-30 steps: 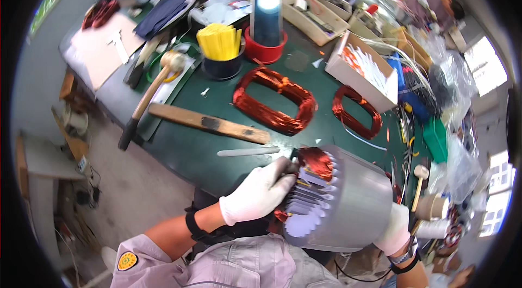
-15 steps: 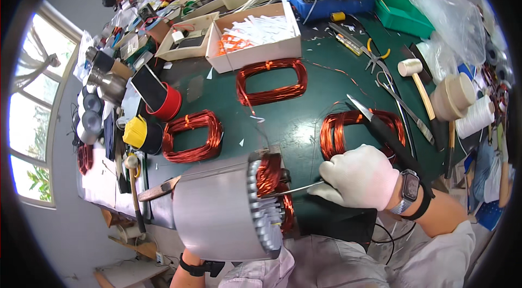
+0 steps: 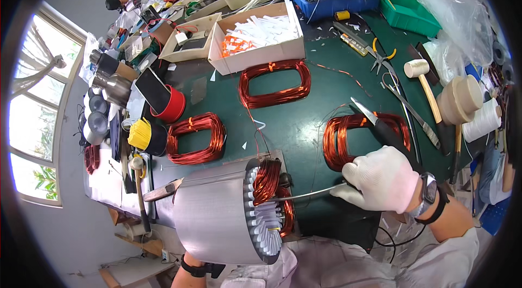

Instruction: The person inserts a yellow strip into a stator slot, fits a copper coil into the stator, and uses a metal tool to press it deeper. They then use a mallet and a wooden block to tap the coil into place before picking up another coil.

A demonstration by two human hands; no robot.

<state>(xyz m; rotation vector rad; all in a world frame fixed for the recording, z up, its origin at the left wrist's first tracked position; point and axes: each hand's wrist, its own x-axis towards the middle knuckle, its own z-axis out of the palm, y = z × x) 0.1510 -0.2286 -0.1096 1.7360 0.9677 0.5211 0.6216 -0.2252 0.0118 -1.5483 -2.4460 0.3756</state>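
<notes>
Before you, at the near edge of the counter (image 3: 304,133), sits the stator (image 3: 212,212). To its right, your right hand (image 3: 378,179) holds a rod (image 3: 312,194) whose far end reaches the windings (image 3: 267,182) at the stator's right end. Behind the stator lies the left coil (image 3: 175,144), a cup (image 3: 159,141) just left of it. The middle coil (image 3: 280,99) lies farther back, before a box (image 3: 258,58) of strips (image 3: 258,31). Beyond your right hand lies the right coil (image 3: 333,146), a bladed tool (image 3: 390,135) across it; a mallet (image 3: 428,92) lies to its right.
</notes>
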